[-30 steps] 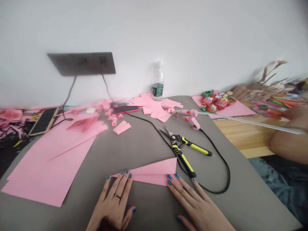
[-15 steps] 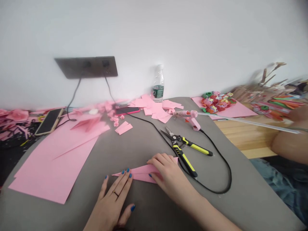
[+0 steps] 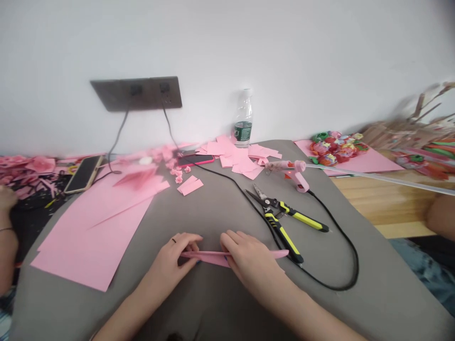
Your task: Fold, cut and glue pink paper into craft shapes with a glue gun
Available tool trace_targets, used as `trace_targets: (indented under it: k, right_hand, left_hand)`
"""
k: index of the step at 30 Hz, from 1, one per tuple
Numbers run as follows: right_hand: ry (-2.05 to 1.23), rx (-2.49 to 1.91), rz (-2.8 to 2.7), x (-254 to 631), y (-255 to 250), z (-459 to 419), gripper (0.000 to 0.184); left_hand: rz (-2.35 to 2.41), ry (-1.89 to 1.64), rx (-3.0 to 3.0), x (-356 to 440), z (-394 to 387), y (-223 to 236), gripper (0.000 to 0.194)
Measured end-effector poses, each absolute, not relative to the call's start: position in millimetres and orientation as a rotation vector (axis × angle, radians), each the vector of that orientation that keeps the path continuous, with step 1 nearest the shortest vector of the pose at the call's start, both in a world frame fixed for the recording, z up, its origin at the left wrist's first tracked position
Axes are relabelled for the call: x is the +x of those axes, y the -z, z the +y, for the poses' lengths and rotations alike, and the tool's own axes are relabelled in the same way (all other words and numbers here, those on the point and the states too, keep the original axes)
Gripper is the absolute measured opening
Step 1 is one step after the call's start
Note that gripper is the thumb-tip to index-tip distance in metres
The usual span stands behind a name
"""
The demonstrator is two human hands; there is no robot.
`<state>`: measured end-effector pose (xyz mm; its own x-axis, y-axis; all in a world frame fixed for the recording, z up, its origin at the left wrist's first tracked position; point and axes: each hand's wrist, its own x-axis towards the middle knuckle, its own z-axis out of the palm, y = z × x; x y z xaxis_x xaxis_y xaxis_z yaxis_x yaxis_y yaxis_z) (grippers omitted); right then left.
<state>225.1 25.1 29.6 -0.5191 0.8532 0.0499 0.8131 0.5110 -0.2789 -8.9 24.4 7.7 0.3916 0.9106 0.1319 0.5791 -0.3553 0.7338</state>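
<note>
A long, narrow piece of folded pink paper [image 3: 212, 258] runs sideways just above the grey table, raised partly on edge. My left hand [image 3: 180, 254] pinches its left end between thumb and curled fingers. Around its middle, my right hand [image 3: 246, 253] is closed, thumb on the near side and fingers over the top. The paper's right tip sticks out past my right hand, close to the yellow and black handles of the snips [image 3: 284, 232]. The snips lie with their jaws apart, beside a black cable.
A pink glue gun [image 3: 297, 175] with a long clear stick lies behind the snips. Pink sheets [image 3: 92, 246] cover the left side. Further back are paper pieces [image 3: 232, 156], a bottle [image 3: 243, 121], phones [image 3: 84, 174] and colourful flowers [image 3: 337, 148]. Other people's arms show at both edges.
The folded paper was flat under my outstretched left hand; now it is lifted on edge. My left fingers have curled round its left end. The view has shifted slightly left.
</note>
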Motion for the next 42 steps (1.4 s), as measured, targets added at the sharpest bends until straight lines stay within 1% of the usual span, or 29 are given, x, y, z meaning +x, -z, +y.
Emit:
trace_targets:
  k: [1,2,4,6,13,18,22,25,28,30,34,37,39,42]
  right_hand:
    - [-0.325,-1.409,-2.589,226,-30,26,0.028]
    - [-0.327,-1.387,-2.606,228,-31,27,0.028]
    - [-0.341,-1.348,-2.631,231,-32,29,0.027]
    - [-0.361,-1.305,-2.646,233,-33,31,0.027]
    - [-0.378,-1.254,-2.67,236,-30,29,0.024]
    - [-0.331,-1.203,-2.664,237,-25,29,0.023]
    - [-0.412,-1.209,-2.653,239,-26,32,0.021]
    - [-0.466,-1.214,-2.667,239,-28,33,0.019]
    - [-0.44,-1.228,-2.671,239,-28,32,0.018]
    - [-0.433,-1.233,-2.664,239,-28,30,0.02]
    - [-0.486,-1.24,-2.641,241,-27,28,0.025]
    - [-0.517,-1.246,-2.632,242,-27,28,0.027]
    - [-0.501,-1.213,-2.638,242,-25,27,0.029]
    - [-0.386,-1.153,-2.639,242,-20,23,0.033]
  left_hand:
    - [1.255,-0.702,2.041,-11,26,-8,0.035]
    - [1.24,-0.682,2.033,-13,27,-9,0.033]
    - [1.215,-0.642,2.035,-16,30,-13,0.023]
    - [1.205,-0.613,2.062,-20,31,-17,0.02]
    - [1.246,-0.552,2.099,-30,33,-28,0.021]
    - [1.304,-0.399,2.04,-28,40,-40,0.025]
    - [1.339,-0.337,2.086,-28,44,-41,0.024]
    - [1.262,-0.407,2.168,-33,43,-35,0.024]
    - [1.181,-0.491,2.195,-40,41,-30,0.028]
    - [1.189,-0.481,2.165,-42,40,-29,0.03]
    - [1.245,-0.497,2.137,-41,38,-26,0.025]
    - [1.271,-0.637,2.233,-40,33,-20,0.024]
    - [1.257,-0.734,2.334,-39,28,-16,0.023]
    - [1.212,-0.793,2.459,-39,22,-13,0.024]
